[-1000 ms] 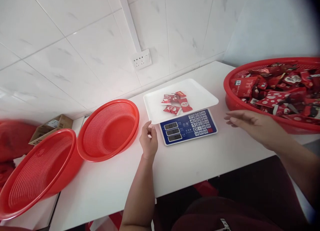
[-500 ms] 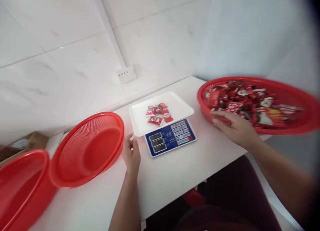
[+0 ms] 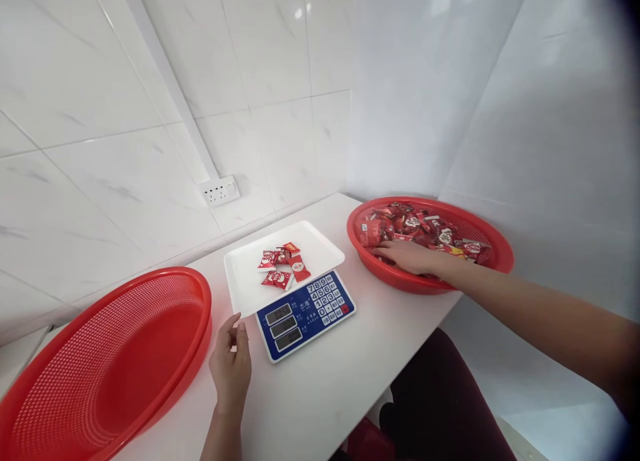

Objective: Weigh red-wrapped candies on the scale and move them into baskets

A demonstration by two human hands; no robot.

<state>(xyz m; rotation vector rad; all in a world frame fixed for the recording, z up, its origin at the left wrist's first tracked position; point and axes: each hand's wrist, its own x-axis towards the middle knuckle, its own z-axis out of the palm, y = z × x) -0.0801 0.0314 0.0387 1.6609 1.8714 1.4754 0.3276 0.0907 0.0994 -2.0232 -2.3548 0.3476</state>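
Note:
My right hand (image 3: 407,256) is in the red basket (image 3: 367,264) on the right, fingers stretched over the small red snack packets (image 3: 415,222); its fingertips are partly hidden among them. My left hand (image 3: 232,364) is beside the near left corner of the scale's white tray (image 3: 245,274). Its fingers are loosely bent, with a gap to the thumb and nothing held. Several small red packets (image 3: 299,268) lie in a cluster on that tray. Below it, the blue panel of the digital scale (image 3: 306,318) faces me, with keys and three displays.
An empty-looking red mesh basket (image 3: 200,328) stands on the left of the white table (image 3: 320,381). Behind it is a tiled wall with a socket (image 3: 220,191). Another pale wall closes off the right side, close behind the full basket.
My right hand has moved from the full basket's near rim in onto the packets. The view has shifted, and the scale's displays now show digits. My left hand keeps its place by the tray.

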